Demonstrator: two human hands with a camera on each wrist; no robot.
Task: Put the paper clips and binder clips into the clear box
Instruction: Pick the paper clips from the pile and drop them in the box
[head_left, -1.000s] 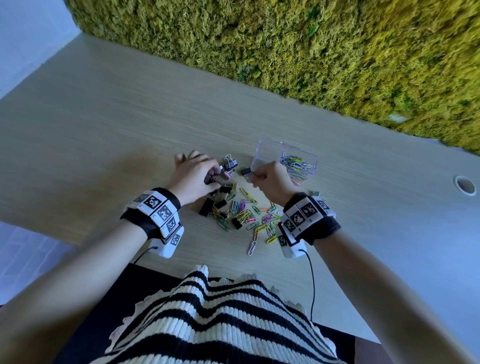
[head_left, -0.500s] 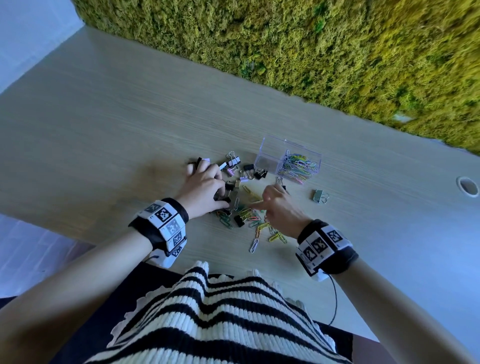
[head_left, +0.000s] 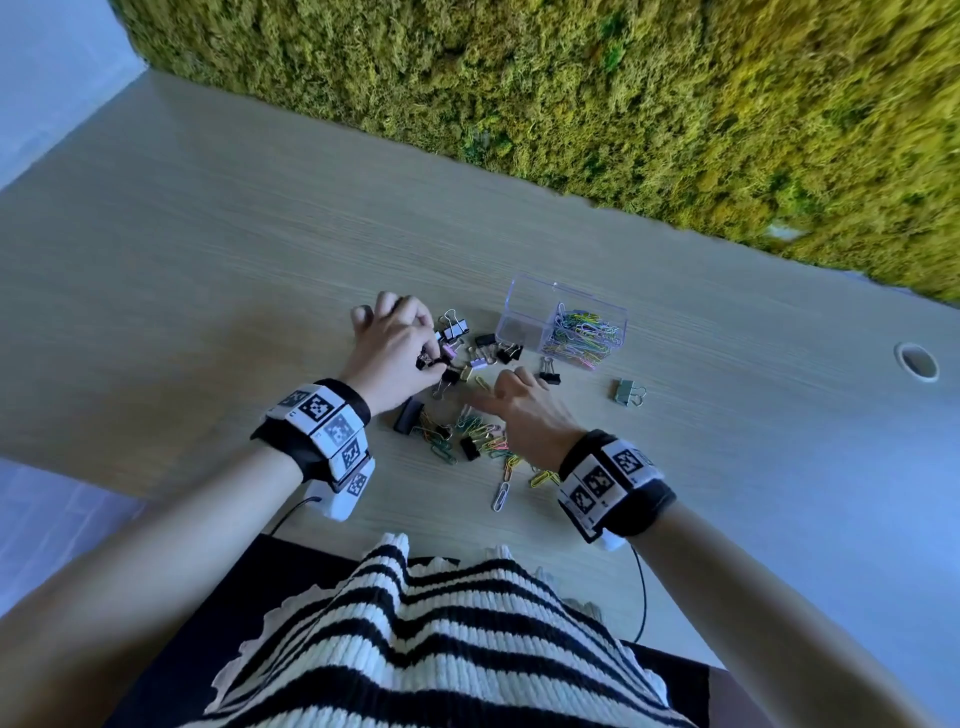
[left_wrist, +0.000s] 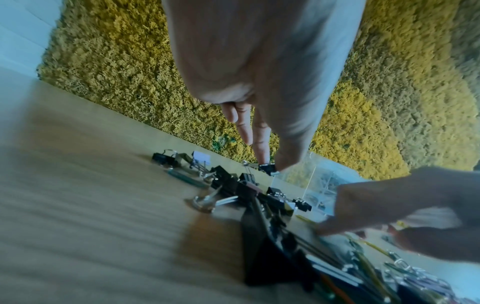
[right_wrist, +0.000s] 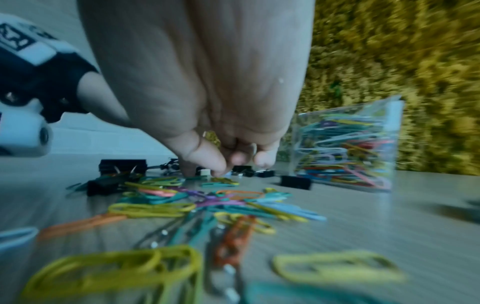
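The clear box (head_left: 522, 312) stands on the wooden table, its right half filled with coloured paper clips (head_left: 584, 335). More paper clips (head_left: 483, 436) lie scattered before it, mixed with black, pink and gold binder clips (head_left: 457, 330). My left hand (head_left: 434, 361) pinches a small black binder clip (left_wrist: 267, 167) between thumb and fingertip, left of the box. My right hand (head_left: 485, 400) is down on the loose paper clips (right_wrist: 207, 201), thumb and fingertips (right_wrist: 205, 162) bunched on one clip at the table; which clip is blurred. In the right wrist view the box (right_wrist: 348, 144) is just right of that hand.
A grey-green binder clip (head_left: 628, 391) lies alone to the right of the pile. A round cable hole (head_left: 917, 361) sits far right in the table (head_left: 208, 260). A moss wall (head_left: 571, 104) runs along the table's back edge. My striped top is at the near edge.
My right hand came back from the box's near edge to the loose paper clips. My left hand stayed among the binder clips, shifting slightly.
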